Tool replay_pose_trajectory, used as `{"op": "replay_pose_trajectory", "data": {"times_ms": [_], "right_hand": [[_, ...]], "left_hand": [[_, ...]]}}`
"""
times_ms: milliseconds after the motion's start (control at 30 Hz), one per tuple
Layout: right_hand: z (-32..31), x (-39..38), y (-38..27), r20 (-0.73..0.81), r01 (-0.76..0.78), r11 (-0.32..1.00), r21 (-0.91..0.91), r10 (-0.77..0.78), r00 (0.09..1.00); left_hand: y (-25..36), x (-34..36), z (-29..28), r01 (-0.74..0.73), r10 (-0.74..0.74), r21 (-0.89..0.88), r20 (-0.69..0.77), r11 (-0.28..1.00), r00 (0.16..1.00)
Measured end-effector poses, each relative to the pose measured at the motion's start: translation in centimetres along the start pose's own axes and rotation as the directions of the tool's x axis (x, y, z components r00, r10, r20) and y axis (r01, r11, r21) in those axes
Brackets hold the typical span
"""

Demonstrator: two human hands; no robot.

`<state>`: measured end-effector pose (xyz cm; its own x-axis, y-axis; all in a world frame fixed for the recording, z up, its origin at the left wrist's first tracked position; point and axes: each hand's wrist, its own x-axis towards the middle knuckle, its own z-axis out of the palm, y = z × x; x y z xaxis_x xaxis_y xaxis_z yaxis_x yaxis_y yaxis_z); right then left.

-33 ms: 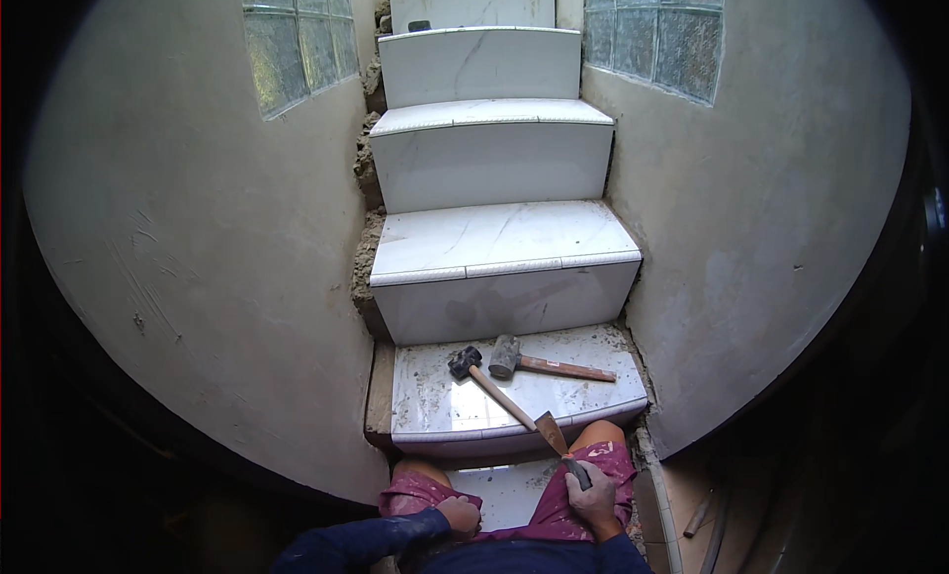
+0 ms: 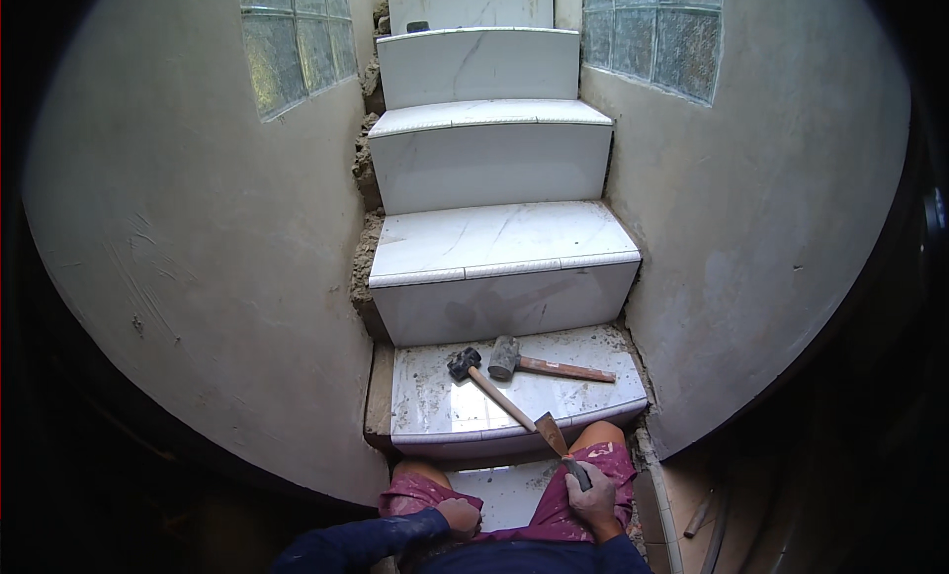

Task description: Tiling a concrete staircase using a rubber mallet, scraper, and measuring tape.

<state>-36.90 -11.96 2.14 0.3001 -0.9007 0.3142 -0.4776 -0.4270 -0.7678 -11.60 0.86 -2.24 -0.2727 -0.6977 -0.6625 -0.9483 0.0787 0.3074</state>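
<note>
My right hand (image 2: 593,503) is closed round the dark handle of a putty knife (image 2: 552,434), over my right thigh. Its rusty blade tilts up and to the left, by the front edge of the lowest step with tools on it. My left hand (image 2: 460,516) rests curled on my lap, against the stained maroon shorts (image 2: 410,487); whether anything is inside its fingers is hidden. On that step lie two mallets: a black-headed mallet (image 2: 489,386) with a pale wooden handle, and a grey-headed mallet (image 2: 554,367) with a reddish-brown handle.
White tiled steps (image 2: 504,240) climb ahead between plastered walls (image 2: 198,228) (image 2: 751,228). Rough broken mortar (image 2: 367,253) lines their left side. Grit is scattered on the mallets' step. A short stick-like piece (image 2: 699,515) lies on the floor at the lower right.
</note>
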Motion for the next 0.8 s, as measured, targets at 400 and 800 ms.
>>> {"op": "replay_pose_trajectory", "data": {"times_ms": [400, 800], "right_hand": [[-0.8, -0.6, -1.0, 0.015, -0.062, 0.998, 0.033, 0.062, 0.998], [-0.7, 1.1, -1.3, 0.057, -0.020, 0.999, 0.050, 0.017, 0.998]], "left_hand": [[-2.7, 5.5, 4.4, -0.010, 0.007, -0.010, -0.258, 1.000, 0.966], [0.4, -2.2, -2.5, -0.066, 0.076, -0.386, 0.010, 0.920, 0.997]]}}
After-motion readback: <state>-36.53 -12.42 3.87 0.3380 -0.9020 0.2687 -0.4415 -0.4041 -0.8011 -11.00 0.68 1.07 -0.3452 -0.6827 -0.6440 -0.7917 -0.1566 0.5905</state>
